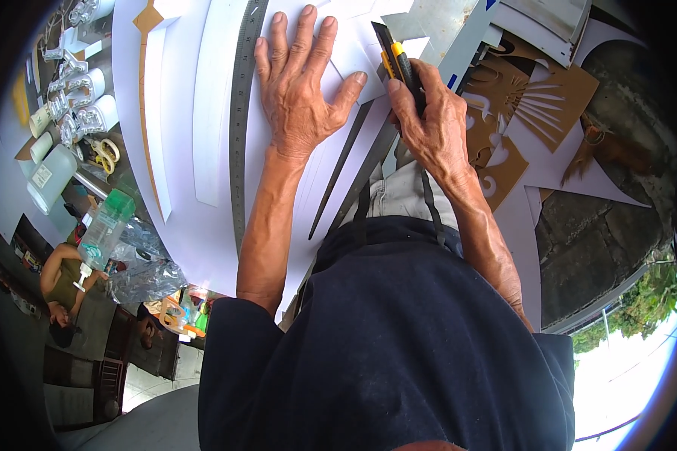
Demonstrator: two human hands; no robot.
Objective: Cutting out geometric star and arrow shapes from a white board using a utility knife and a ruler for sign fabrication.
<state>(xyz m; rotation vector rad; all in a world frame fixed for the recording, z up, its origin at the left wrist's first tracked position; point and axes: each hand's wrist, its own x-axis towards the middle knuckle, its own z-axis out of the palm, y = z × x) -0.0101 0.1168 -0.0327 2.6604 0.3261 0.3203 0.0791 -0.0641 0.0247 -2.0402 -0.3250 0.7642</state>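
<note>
My left hand (299,101) lies flat with fingers spread on a white sheet (180,150), just right of a long steel ruler (240,135). In my right hand (438,120) is a black-and-yellow utility knife (406,69), gripped near the sheet's right edge. Its dark blade points up and away, and part of its handle is hidden by my fingers. Smaller white cut pieces lie around the fingertips of both hands. Between my forearms, a long dark tapered strip (340,169) runs toward my body.
Brown openwork cut-out panels (538,98) lie at the right. Along the left are a pale jug (51,179), a yellow-handled tool (107,155), a clear pump bottle (107,225) and crumpled plastic (147,279). Another person (71,282) is visible at lower left.
</note>
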